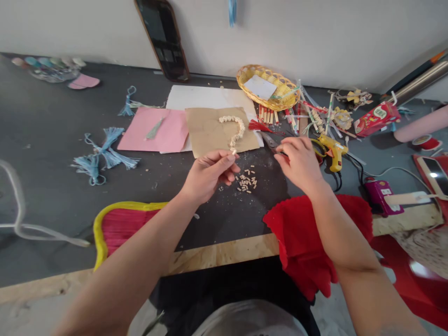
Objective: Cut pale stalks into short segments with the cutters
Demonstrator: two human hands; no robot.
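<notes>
Between the thumb and fingers of my left hand [212, 175] is the lower end of a curved chain of small pale pieces [240, 128]. The rest of that chain curls over a brown paper sheet [206, 130]. Just right of my left hand, a loose pile of small cut pieces [247, 181] lies on the dark table. My right hand [297, 161] is closed at the handle end of scissors [269, 140], whose blades point up and left beside a red tassel [259, 125].
A wicker basket [287, 101], straws, a yellow glue gun [334, 149] and a red drink box [376, 119] stand at the right. Pink paper [136, 130] and blue tassels [112, 147] lie left. Red cloth [297, 228] hangs over the front edge. A phone [166, 42] leans against the wall.
</notes>
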